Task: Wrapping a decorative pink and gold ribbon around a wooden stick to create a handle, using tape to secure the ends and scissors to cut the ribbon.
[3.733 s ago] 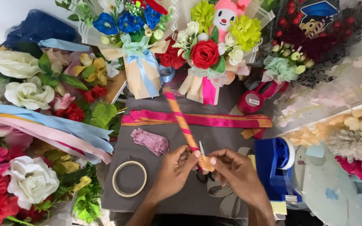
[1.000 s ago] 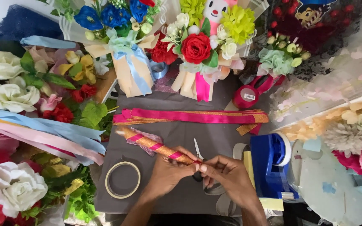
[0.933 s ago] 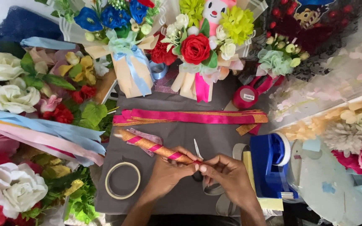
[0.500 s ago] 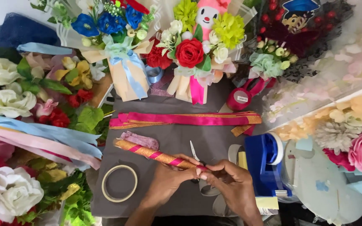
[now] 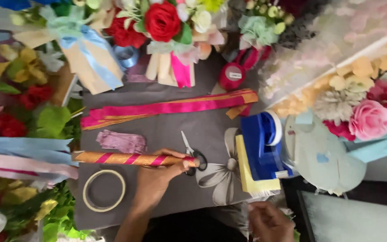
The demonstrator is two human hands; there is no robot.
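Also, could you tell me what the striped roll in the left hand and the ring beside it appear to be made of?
The striped roll, gripped by the left hand, looks like gold paper or foil wound with pink ribbon: it has a slight metallic sheen and spiral bands. The ring seems to be a roll of clear or pale tape, thin-walled and translucent, though that is uncertain.
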